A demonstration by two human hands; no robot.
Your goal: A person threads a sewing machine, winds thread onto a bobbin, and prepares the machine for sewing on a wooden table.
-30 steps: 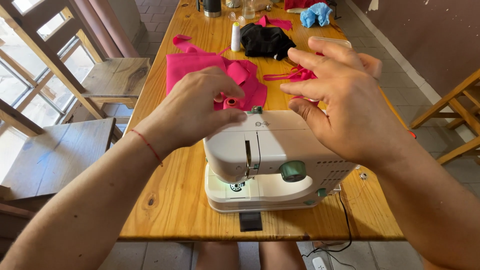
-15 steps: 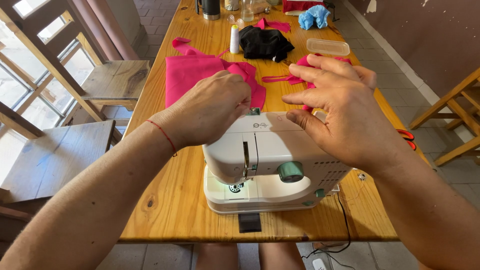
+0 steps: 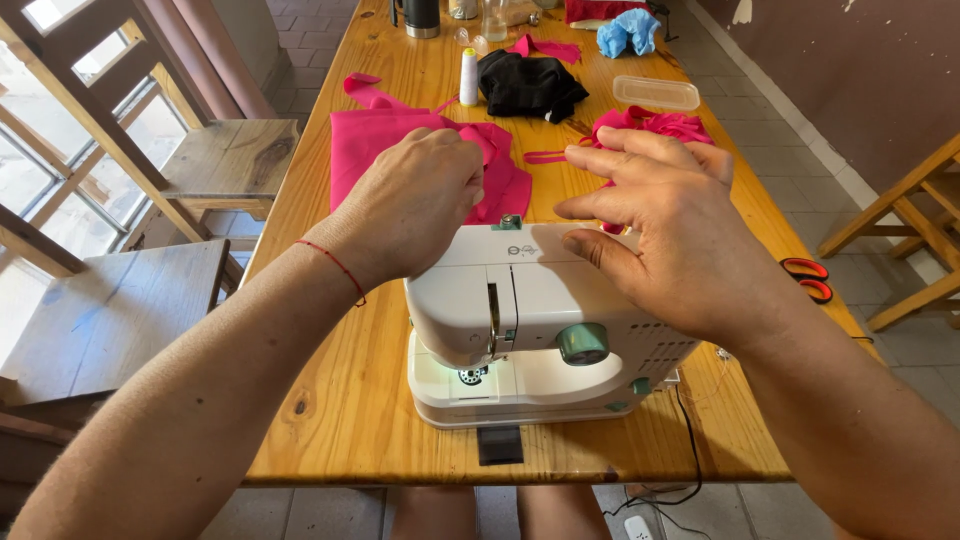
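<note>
A small white sewing machine [image 3: 545, 330] with a teal dial stands at the near edge of the wooden table [image 3: 330, 400]. My left hand [image 3: 415, 205] hovers just behind the machine's top left, fingers curled downward over a folded pink fabric [image 3: 375, 140]; what the fingertips hold is hidden. My right hand [image 3: 665, 230] rests over the machine's top right, fingers spread and thumb against the casing, holding nothing. A crumpled pink piece [image 3: 655, 125] with a thin strap lies beyond the right hand.
A white thread spool [image 3: 468, 77], black cloth [image 3: 530, 85], a clear plastic box [image 3: 656, 93], blue cloth [image 3: 628, 32] and a dark cup [image 3: 421, 17] sit farther back. Red-handled scissors [image 3: 808, 278] lie at the right edge. Wooden chairs stand left and right.
My left hand has lifted off the machine's top and moved back toward the pink fabric, curling its fingers. My right hand stays on the machine's right side.
</note>
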